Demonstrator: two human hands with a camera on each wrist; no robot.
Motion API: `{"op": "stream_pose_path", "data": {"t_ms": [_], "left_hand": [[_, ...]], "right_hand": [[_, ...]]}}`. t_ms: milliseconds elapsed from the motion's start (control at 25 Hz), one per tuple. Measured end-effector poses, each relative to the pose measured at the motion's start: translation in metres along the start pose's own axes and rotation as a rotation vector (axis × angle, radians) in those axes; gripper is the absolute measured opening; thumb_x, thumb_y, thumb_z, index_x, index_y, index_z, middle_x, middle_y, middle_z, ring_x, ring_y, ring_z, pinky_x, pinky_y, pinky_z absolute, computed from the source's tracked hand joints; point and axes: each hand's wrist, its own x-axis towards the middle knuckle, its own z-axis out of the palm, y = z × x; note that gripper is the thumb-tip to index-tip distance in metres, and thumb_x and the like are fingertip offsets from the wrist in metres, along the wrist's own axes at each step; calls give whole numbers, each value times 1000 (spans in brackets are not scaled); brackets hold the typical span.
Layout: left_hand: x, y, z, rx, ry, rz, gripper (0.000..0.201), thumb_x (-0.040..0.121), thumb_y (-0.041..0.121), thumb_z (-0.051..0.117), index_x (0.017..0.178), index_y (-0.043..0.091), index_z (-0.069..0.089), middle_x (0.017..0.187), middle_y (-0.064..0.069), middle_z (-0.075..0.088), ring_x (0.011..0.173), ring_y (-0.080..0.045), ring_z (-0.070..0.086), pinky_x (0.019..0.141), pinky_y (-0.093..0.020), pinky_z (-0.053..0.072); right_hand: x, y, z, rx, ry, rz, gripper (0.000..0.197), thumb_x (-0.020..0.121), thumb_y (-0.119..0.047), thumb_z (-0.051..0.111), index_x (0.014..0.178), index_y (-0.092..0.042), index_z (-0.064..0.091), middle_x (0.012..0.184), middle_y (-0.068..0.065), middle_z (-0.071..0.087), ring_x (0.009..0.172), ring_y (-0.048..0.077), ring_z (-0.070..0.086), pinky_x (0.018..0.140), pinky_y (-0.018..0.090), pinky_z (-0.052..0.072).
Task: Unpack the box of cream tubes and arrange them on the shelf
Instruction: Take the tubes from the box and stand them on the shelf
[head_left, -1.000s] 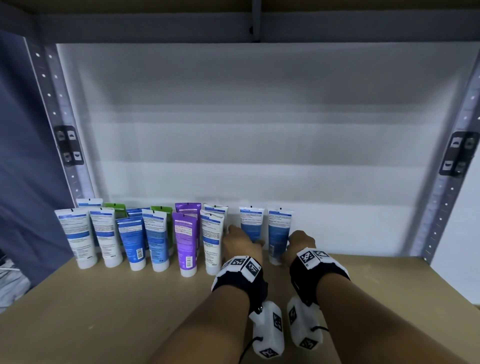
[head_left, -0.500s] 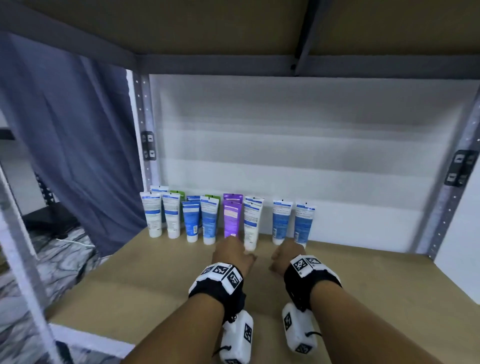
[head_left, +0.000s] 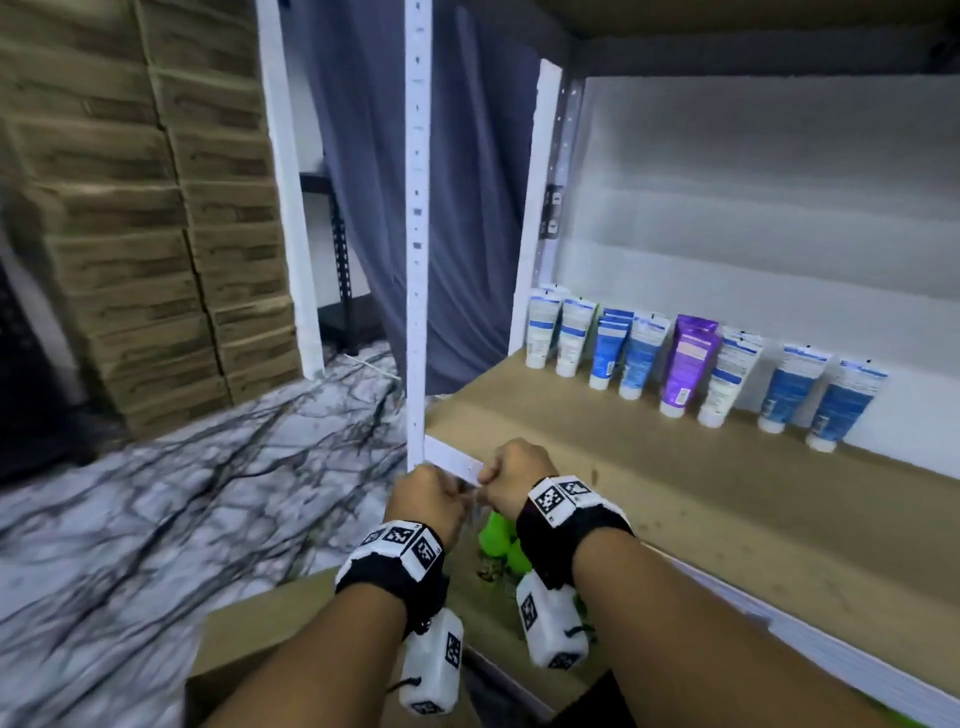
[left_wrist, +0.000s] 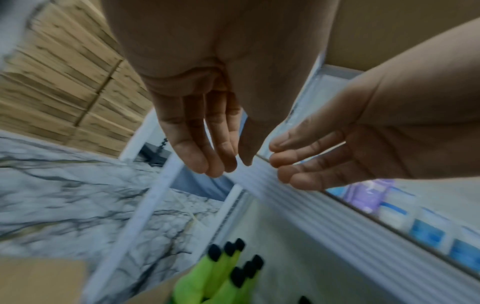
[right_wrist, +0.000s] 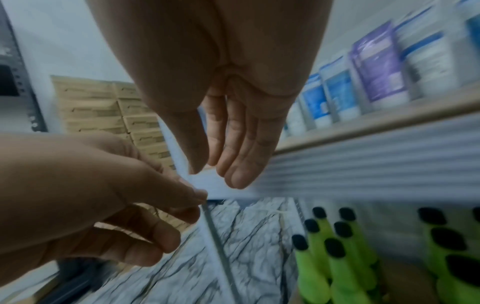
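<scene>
Several cream tubes (head_left: 639, 353), blue, white and one purple (head_left: 688, 364), stand upright in a row against the back wall of the wooden shelf (head_left: 675, 499). Both hands are off the tubes, side by side at the shelf's front left corner. My left hand (head_left: 431, 499) hangs with relaxed fingers (left_wrist: 205, 158) and holds nothing. My right hand (head_left: 519, 475) is just right of it, fingers (right_wrist: 236, 164) nearly straight, also empty. Brown cardboard of a box (head_left: 254, 618) shows under my left forearm; its inside is hidden.
Green bottles with black caps (head_left: 496, 535) stand on the level below the shelf. A white upright post (head_left: 417, 260) rises at the shelf corner. Stacked cardboard cartons (head_left: 130, 208) stand at the left on a marble-patterned floor (head_left: 182, 493); a grey curtain (head_left: 467, 208) hangs behind.
Both hands have drawn back from the two rightmost blue tubes to the shelf's front left corner. The head view has swung left and down. The tubes stay standing.
</scene>
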Motion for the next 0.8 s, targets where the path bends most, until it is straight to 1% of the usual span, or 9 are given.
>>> {"op": "stream_pose_path", "data": {"t_ms": [120, 240, 320, 440, 560, 600, 680, 720, 800], "left_hand": [[-5, -81, -10, 41, -9, -150, 16, 74, 29, 71, 73, 14, 67, 80, -9, 70, 77, -28, 68, 70, -33, 58], [-16, -167, -9, 75, -24, -315, 10, 78, 26, 70, 80, 19, 63, 93, -5, 68, 89, -26, 66, 73, -26, 50], [-24, -215, -5, 100, -20, -396, 12, 78, 23, 69, 88, 17, 65, 100, -8, 69, 97, -29, 65, 77, -28, 48], [-38, -280, 13, 176, -68, -529, 28, 80, 26, 66, 102, 9, 68, 105, -18, 70, 102, -35, 65, 81, -33, 51], [-48, -324, 37, 191, -82, -615, 37, 86, 37, 64, 113, 11, 64, 110, -20, 68, 105, -36, 63, 81, -34, 51], [-49, -336, 44, 189, -90, -634, 38, 86, 36, 64, 115, 10, 62, 112, -19, 67, 106, -36, 63, 83, -34, 50], [-48, -353, 55, 192, -117, -662, 37, 86, 26, 65, 116, 6, 57, 115, -19, 64, 109, -36, 61, 87, -35, 48], [-46, -362, 60, 194, -127, -678, 38, 84, 22, 66, 116, 5, 56, 117, -19, 62, 110, -36, 59, 89, -35, 47], [-41, -378, 70, 202, -132, -686, 44, 80, 21, 69, 117, 4, 53, 120, -20, 59, 112, -37, 56, 93, -36, 46]], "right_hand": [[0, -20, 68, -57, -157, -31, 16, 77, -18, 73, 91, -9, 75, 95, 4, 73, 91, 21, 67, 84, 26, 54], [1, -16, 143, -78, -297, 4, 16, 80, -12, 71, 95, -6, 70, 95, 7, 71, 86, 22, 66, 78, 26, 55], [4, -1, 190, -81, -391, 30, 8, 79, -9, 73, 79, -10, 65, 93, 7, 68, 91, 25, 67, 79, 27, 55], [12, 23, 258, -175, -561, 80, 31, 77, -13, 75, 63, -23, 49, 102, 6, 67, 102, 25, 65, 84, 25, 52], [17, 46, 320, -322, -685, 79, 17, 72, -22, 74, 79, -23, 59, 100, 7, 66, 91, 22, 64, 88, 32, 54], [19, 57, 345, -370, -717, 78, 19, 74, -24, 70, 92, -26, 62, 104, 8, 65, 91, 22, 63, 88, 36, 54], [23, 89, 395, -417, -757, 68, 45, 76, -27, 65, 120, -27, 57, 123, 12, 59, 99, 29, 63, 87, 44, 54], [28, 107, 423, -412, -793, 68, 46, 76, -25, 65, 121, -26, 57, 125, 10, 58, 102, 30, 63, 87, 43, 54], [20, 81, 411, -416, -852, 41, 33, 81, -13, 62, 114, -16, 63, 118, 8, 62, 103, 29, 64, 88, 34, 54]]}}
